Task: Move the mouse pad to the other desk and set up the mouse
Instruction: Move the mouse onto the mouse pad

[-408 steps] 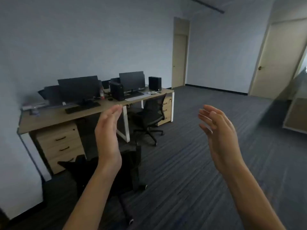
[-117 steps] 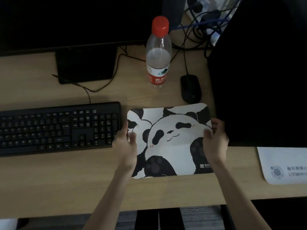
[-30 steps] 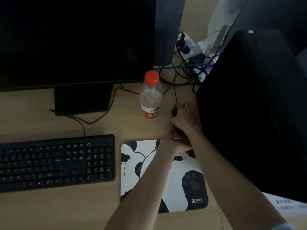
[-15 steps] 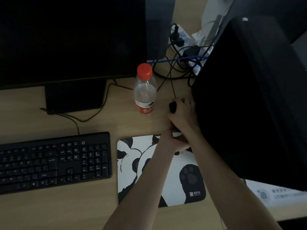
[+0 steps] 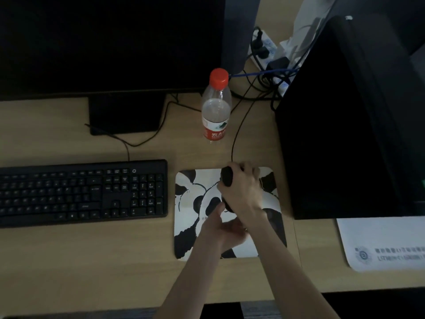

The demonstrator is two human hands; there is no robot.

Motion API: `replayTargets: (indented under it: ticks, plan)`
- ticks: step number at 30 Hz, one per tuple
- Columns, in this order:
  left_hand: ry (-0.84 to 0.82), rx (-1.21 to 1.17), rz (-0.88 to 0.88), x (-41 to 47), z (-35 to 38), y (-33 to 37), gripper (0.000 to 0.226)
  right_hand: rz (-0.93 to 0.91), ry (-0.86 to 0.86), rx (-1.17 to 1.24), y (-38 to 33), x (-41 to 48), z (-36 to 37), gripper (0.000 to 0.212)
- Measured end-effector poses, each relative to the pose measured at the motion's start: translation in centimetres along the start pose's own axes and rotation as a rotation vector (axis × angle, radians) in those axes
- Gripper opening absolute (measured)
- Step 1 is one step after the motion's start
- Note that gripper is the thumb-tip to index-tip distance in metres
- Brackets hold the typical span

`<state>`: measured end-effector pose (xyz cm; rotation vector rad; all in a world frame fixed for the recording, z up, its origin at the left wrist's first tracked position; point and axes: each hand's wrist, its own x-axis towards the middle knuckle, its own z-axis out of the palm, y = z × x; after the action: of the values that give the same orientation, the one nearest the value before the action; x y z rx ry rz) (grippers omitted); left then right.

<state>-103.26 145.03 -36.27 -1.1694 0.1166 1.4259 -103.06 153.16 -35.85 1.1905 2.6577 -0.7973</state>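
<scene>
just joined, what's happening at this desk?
A person is setting up a wired black mouse on a panda mouse pad. The pad lies flat on the wooden desk, between the keyboard and the black computer tower. The right hand grips the mouse over the pad's upper part, while the left hand sits just beneath it on the pad. A red-capped water bottle stands behind the pad.

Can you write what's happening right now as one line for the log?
step: setting mouse on pad | right hand: grip on mouse | left hand: at mouse's near end | panda mouse pad: flat on desk, beside keyboard
</scene>
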Motion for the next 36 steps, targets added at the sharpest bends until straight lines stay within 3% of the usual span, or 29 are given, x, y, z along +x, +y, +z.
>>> replayTargets:
  ticks: [6, 10, 15, 23, 26, 28, 32, 36]
  plan:
    - [-0.006, 0.022, 0.037, -0.1, -2.8, 0.4, 0.047, 0.019, -0.078, 0.002, 0.2, -1.3, 2.0, 0.054]
    - [0.089, 0.05, 0.098, 0.1, -3.4, 0.8, 0.042, 0.03, -0.094, 0.018, 0.5, -1.4, 2.9, 0.053]
    - [0.157, 0.091, 0.127, -0.4, -3.0, 0.7, 0.058, 0.024, -0.063, 0.021, 0.6, -1.5, 3.4, 0.052]
    - [0.203, 0.146, 0.191, -0.9, -2.7, 0.7, 0.058, 0.007, -0.078, -0.063, 0.8, -1.5, 3.2, 0.063]
    - [0.273, 0.262, 0.21, -2.0, -3.1, 0.3, 0.072, 0.006, -0.076, -0.018, 0.7, -1.2, 1.6, 0.068]
    - [0.316, 0.316, 0.259, -3.2, -3.5, -0.1, 0.065, 0.003, -0.02, 0.092, 0.2, -0.6, -0.3, 0.067]
    - [0.317, 0.434, 0.55, -5.0, -1.5, 0.6, 0.027, -0.057, 0.122, 0.498, -1.4, 1.3, -5.1, 0.072]
    - [0.323, 0.934, 1.18, -5.5, 5.0, 2.5, 0.025, -0.174, 0.238, 0.718, -3.6, 3.1, -8.8, 0.08]
